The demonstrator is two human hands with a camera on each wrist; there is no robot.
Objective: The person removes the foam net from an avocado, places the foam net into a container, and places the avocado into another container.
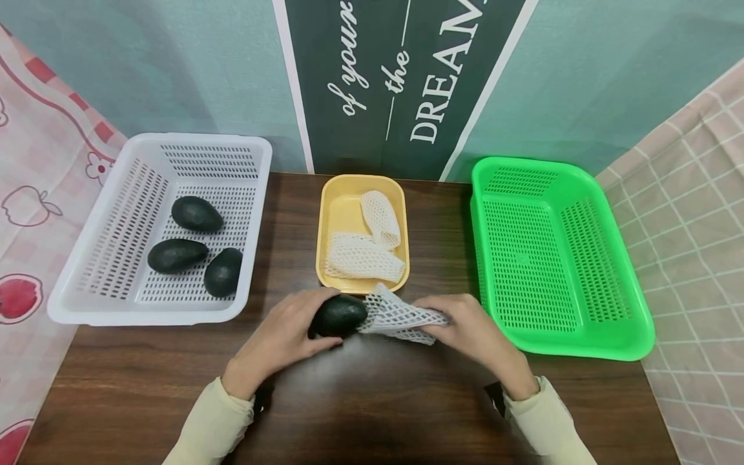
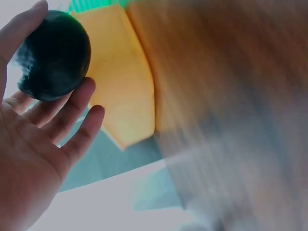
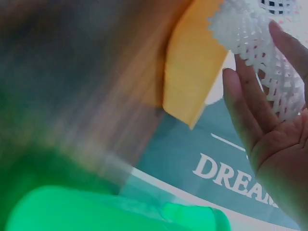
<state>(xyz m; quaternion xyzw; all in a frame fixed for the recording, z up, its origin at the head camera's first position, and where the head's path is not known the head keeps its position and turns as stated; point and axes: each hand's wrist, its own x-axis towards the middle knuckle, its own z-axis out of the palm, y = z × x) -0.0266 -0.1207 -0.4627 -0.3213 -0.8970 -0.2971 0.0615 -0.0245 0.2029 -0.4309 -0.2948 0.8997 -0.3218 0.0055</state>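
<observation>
Between thumb and fingers my left hand (image 1: 293, 329) grips a dark avocado (image 1: 341, 315), in front of the yellow tray. In the left wrist view the avocado (image 2: 57, 55) shows its rounded end, with the thumb on one side and fingers on the other. My right hand (image 1: 467, 326) pinches a white foam mesh sleeve (image 1: 401, 316), whose left end meets the avocado's right end in the head view. Fingers and thumb lie on both sides of the mesh sleeve (image 3: 274, 72) in the right wrist view.
A yellow tray (image 1: 337, 194) holds more white foam mesh sleeves (image 1: 365, 257). At the left, a white basket (image 1: 157, 316) contains three avocados (image 1: 197, 214). A green basket (image 1: 628, 290) stands at the right. Behind the brown table (image 1: 349, 413) rises a wall with lettering.
</observation>
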